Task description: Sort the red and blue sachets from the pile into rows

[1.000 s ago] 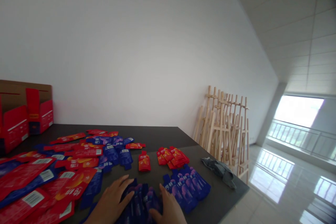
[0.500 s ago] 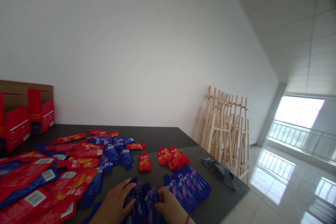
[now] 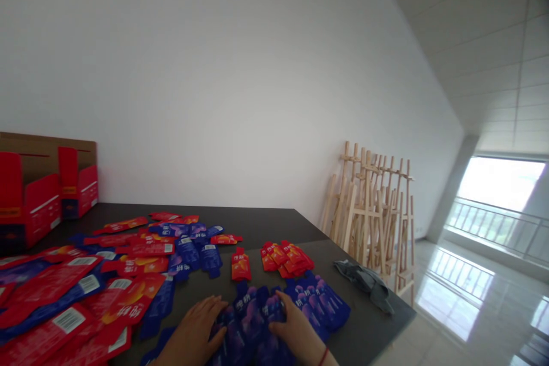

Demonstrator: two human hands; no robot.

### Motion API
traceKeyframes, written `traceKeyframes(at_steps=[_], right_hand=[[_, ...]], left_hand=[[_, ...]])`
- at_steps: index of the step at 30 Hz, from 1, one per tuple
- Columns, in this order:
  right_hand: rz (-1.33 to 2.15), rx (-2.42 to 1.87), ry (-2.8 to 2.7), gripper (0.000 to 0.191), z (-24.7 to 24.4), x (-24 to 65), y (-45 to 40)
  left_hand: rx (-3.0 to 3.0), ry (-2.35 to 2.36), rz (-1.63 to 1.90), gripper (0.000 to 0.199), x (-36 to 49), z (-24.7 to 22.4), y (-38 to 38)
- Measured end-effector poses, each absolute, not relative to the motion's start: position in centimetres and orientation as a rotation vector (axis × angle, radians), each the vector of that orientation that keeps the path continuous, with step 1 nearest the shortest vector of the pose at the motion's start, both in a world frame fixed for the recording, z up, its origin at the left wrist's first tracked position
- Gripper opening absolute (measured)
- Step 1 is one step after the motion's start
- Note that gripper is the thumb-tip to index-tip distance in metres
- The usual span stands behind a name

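Several blue pouches (image 3: 249, 320) with purple fruit pictures and narrow necks lie overlapping between my hands at the table's near edge. My left hand (image 3: 195, 329) is closed round their left side, its thumb on the front of the pouches. On the right edge of this bunch, my right hand (image 3: 295, 326) grips with thumb and fingers; a red string circles that wrist. Just right of my right hand lies a fanned row of blue pouches (image 3: 328, 303). Beyond sit a small pile of red pouches (image 3: 288, 258) and a single red pouch (image 3: 241, 266).
Red and blue pouches lie in a loose heap (image 3: 86, 291) across the table's left side. Red open-front cartons (image 3: 40, 206) stand at the back left. A grey cloth (image 3: 364, 283) rests near the right table edge. Wooden easels (image 3: 369, 217) lean beyond it by the wall.
The blue pouches between my hands have spread wider and show more of their fronts. My right hand has moved right with them. The view has turned slightly left.
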State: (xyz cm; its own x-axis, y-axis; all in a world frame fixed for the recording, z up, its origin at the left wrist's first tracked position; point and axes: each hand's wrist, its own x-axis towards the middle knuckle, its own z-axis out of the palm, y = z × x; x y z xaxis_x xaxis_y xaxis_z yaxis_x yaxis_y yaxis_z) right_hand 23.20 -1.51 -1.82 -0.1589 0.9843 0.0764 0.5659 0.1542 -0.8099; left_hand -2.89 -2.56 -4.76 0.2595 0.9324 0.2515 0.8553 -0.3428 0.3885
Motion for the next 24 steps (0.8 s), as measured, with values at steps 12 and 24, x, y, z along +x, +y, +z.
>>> traceKeyframes(at_steps=[12, 24], right_hand=[[1.092, -1.413, -1.910, 0.078, -1.1, 22.7, -1.2], [1.028, -1.526, -1.857, 0.073, 0.0, 25.1, -2.3]], left_hand=[[2.234, 1.672, 0.771, 0.071, -2.3, -6.4, -1.1], [2.356, 1.297, 0.691, 0.037, -2.9, -5.7, -1.4]])
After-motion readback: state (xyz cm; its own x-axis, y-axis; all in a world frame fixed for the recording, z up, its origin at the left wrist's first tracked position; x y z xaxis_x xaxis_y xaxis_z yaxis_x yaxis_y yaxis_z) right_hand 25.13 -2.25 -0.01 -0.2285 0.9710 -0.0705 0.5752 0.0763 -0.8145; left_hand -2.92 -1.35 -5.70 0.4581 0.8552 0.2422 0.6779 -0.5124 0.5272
